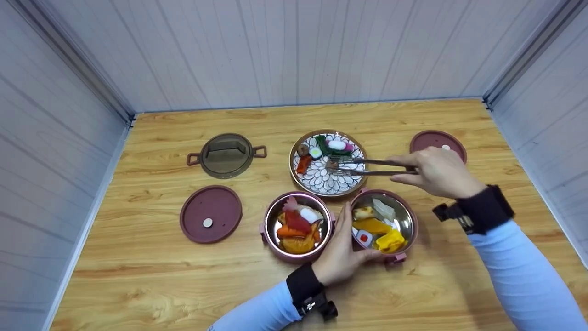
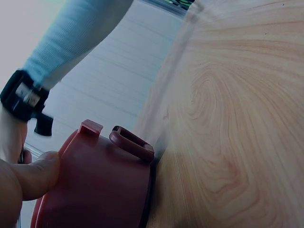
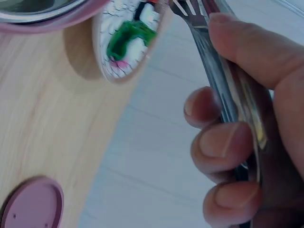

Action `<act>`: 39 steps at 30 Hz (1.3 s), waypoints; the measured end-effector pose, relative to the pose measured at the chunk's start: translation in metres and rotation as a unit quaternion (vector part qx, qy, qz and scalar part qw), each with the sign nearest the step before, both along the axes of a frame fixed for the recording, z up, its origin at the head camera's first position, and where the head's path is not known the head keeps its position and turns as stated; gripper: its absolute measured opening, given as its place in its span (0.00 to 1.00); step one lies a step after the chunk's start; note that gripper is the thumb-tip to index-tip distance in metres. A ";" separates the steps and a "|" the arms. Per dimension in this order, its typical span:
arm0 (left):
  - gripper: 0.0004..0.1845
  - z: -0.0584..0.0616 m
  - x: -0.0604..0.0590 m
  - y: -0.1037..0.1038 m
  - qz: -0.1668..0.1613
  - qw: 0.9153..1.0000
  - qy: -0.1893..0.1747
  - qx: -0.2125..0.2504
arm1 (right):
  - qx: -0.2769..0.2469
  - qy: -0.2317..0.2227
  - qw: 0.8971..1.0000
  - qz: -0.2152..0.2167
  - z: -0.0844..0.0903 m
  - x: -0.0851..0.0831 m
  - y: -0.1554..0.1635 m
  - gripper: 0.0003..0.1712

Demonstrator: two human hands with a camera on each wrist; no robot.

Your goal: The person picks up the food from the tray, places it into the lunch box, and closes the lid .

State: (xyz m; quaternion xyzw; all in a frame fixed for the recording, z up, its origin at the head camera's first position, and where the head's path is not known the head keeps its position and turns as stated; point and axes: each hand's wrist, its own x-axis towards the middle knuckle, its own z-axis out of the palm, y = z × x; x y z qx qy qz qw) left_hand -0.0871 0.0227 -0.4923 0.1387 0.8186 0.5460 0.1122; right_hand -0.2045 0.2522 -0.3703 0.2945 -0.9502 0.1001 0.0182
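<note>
My right hand (image 1: pixel 438 172) grips metal tongs (image 1: pixel 385 173) with fork-like tips, seen close up in the right wrist view. The tong tips are over the patterned plate (image 1: pixel 328 186), on either side of a small brown food piece (image 1: pixel 332 165); whether they squeeze it I cannot tell. My left hand (image 1: pixel 342 257) holds the right pink bowl (image 1: pixel 412 220), fingers along its left side and thumb at its front. In the left wrist view the thumb (image 2: pixel 40 175) presses the bowl's outer wall (image 2: pixel 104 180). Toy food, including a yellow piece (image 1: pixel 390 241), lies inside.
A left pink bowl (image 1: pixel 268 230) with toy food stands beside my left hand. A dark red lid (image 1: pixel 211 202) and a clear brown lid with handles (image 1: pixel 225 163) lie at left. Another red lid (image 1: pixel 436 138) is behind my right hand. Walls border the table.
</note>
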 end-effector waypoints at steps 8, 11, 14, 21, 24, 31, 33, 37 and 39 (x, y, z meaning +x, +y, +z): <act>0.62 0.001 0.000 -0.001 0.002 1.000 -0.002 0.004 | -0.060 0.052 0.997 0.021 0.003 0.043 0.044 0.23; 0.62 0.001 0.000 -0.001 0.001 1.000 0.001 0.007 | -0.086 0.064 0.994 0.026 0.000 0.061 0.058 0.24; 0.62 0.001 0.000 -0.001 -0.001 1.000 0.008 0.009 | -0.100 0.057 0.993 0.022 -0.005 0.077 0.068 0.25; 0.62 0.001 0.000 0.000 0.002 1.000 0.012 0.007 | -0.094 0.046 0.994 0.021 -0.024 0.098 0.076 0.26; 0.63 0.001 0.000 0.000 0.007 1.000 0.006 0.003 | -0.100 0.040 0.994 0.027 -0.032 0.101 0.074 0.26; 0.63 0.001 -0.001 0.001 0.008 1.000 0.010 -0.003 | -0.095 0.027 0.995 0.029 -0.047 0.103 0.065 0.26; 0.64 0.002 -0.001 0.002 0.008 1.000 0.005 -0.003 | -0.094 0.020 0.995 0.024 -0.049 0.103 0.062 0.26; 0.63 0.002 0.000 0.001 0.008 1.000 -0.005 -0.007 | -0.093 0.007 0.996 0.010 -0.053 0.103 0.059 0.27; 0.63 0.001 0.000 0.001 0.009 1.000 -0.007 -0.008 | -0.093 0.001 0.996 0.003 -0.054 0.103 0.060 0.27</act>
